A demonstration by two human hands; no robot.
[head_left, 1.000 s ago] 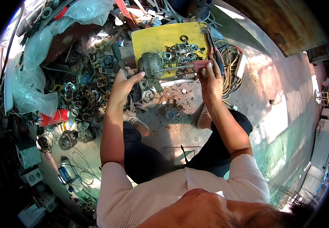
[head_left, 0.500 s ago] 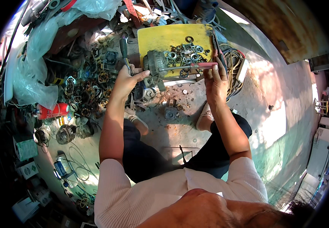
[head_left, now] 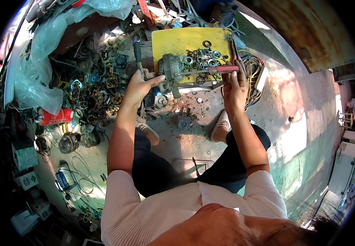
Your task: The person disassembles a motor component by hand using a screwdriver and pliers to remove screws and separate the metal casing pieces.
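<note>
Near a yellow board [head_left: 173, 39], my left hand [head_left: 141, 84] is closed round a green-handled metal tool [head_left: 137, 51], with its thumb against a grimy, finned metal motor housing [head_left: 167, 67]. In my right hand [head_left: 234, 86] is a screwdriver with a red handle [head_left: 222, 69], held horizontally, its shaft reaching left to the housing. Metal washers, rings and small parts [head_left: 202, 57] lie on the board behind the shaft. Another long tool [head_left: 233, 47] lies along the board's right edge.
Piled motor parts [head_left: 97, 98] and crumpled plastic sheeting [head_left: 42, 69] fill the left. A coiled cable [head_left: 253, 69] and white power strip [head_left: 261, 78] are right of the board. A red cylinder [head_left: 52, 116], my feet on the concrete floor [head_left: 185, 147], and a rusty sheet [head_left: 312, 37] also show.
Both hands, with tools and housing, appear a little higher and to the right compared with a second ago. The board also appears shifted rightward and down. The grips look the same.
</note>
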